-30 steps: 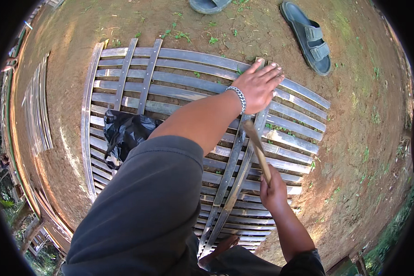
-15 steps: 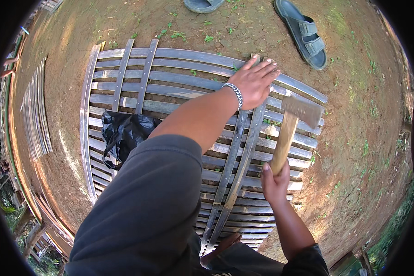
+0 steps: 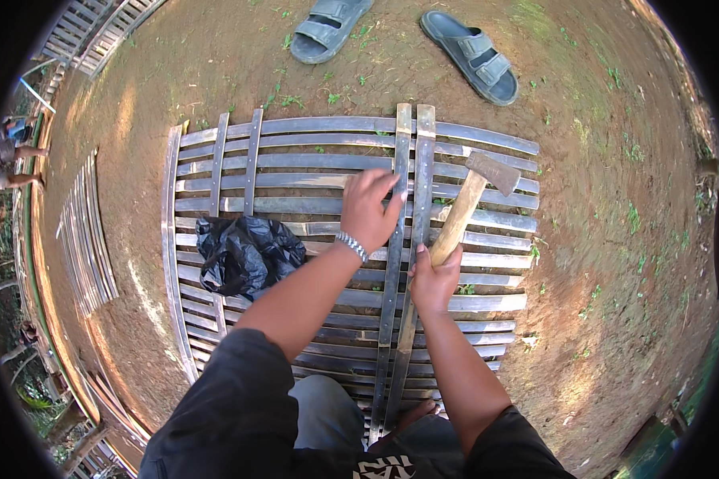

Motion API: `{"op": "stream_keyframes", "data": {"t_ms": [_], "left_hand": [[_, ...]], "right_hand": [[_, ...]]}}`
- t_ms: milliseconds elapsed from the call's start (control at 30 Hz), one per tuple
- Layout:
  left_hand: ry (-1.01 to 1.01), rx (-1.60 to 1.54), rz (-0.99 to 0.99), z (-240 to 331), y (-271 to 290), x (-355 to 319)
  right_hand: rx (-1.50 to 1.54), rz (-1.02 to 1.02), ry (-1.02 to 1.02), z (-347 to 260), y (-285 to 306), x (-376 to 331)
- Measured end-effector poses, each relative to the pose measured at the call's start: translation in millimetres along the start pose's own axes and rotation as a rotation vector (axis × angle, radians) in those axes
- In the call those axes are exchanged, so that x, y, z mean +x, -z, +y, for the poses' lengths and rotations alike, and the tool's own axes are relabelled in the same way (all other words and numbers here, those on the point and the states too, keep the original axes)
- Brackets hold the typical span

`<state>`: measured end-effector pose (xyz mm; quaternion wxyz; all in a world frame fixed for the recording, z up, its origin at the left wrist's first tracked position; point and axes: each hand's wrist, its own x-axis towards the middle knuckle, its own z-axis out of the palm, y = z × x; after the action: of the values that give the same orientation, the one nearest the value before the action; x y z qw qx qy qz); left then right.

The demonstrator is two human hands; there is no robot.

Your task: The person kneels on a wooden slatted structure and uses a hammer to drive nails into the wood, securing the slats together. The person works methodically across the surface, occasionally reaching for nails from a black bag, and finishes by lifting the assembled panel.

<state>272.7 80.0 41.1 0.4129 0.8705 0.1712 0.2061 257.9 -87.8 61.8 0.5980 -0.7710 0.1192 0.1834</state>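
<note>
My right hand point(image 3: 434, 281) is wrapped round the wooden handle of a hatchet point(image 3: 462, 214), whose metal head points up and to the right over the slats. With the fingers and thumb apart, my left hand point(image 3: 367, 209) hovers beside the left one of two long crosspieces point(image 3: 403, 144); I see nothing in it. Both crosspieces lie side by side across a panel of dark, narrow slats point(image 3: 319, 161), which rests on the ground. A bracelet circles my left wrist. Left of that forearm, a crumpled black plastic bag point(image 3: 249, 254) lies on the panel.
Two grey sandals, one point(image 3: 327, 32) left and one point(image 3: 473, 60) right, lie on the bare soil past the far edge. A smaller slatted piece point(image 3: 88, 235) is on the ground at left. At the far left rim, part of another person point(image 3: 17, 164) shows.
My left hand has come off the far end of the crosspieces and drawn back toward me and leftward. My right hand and the hatchet sit further left in view, which has shifted.
</note>
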Motion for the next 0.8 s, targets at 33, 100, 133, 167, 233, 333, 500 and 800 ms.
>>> {"op": "stream_keyframes", "data": {"t_ms": [33,100,133,167,233,333,500,800], "left_hand": [[0.010,0.018,-0.011,-5,-1,-15],[0.023,0.060,-0.023,-13,-3,-31],[0.018,0.073,-0.028,-17,-5,-37],[0.014,0.082,-0.031,-17,-6,-39],[0.029,0.095,-0.029,-18,-10,-38],[0.054,0.102,-0.013,-13,-12,-34],[0.150,0.068,0.005,-12,-18,-39],[0.102,0.046,0.134,-12,-21,-45]], "right_hand": [[-0.001,0.007,-0.004,1,-3,0],[-0.001,0.001,-0.019,-4,-5,0],[-0.003,-0.003,-0.026,-5,-6,1],[-0.008,-0.005,-0.031,-5,-5,3],[-0.010,-0.003,-0.029,-6,-5,5],[-0.004,0.000,-0.023,-6,-5,4],[-0.016,0.005,-0.056,-6,-2,-1],[-0.019,-0.030,-0.038,1,1,-4]]}}
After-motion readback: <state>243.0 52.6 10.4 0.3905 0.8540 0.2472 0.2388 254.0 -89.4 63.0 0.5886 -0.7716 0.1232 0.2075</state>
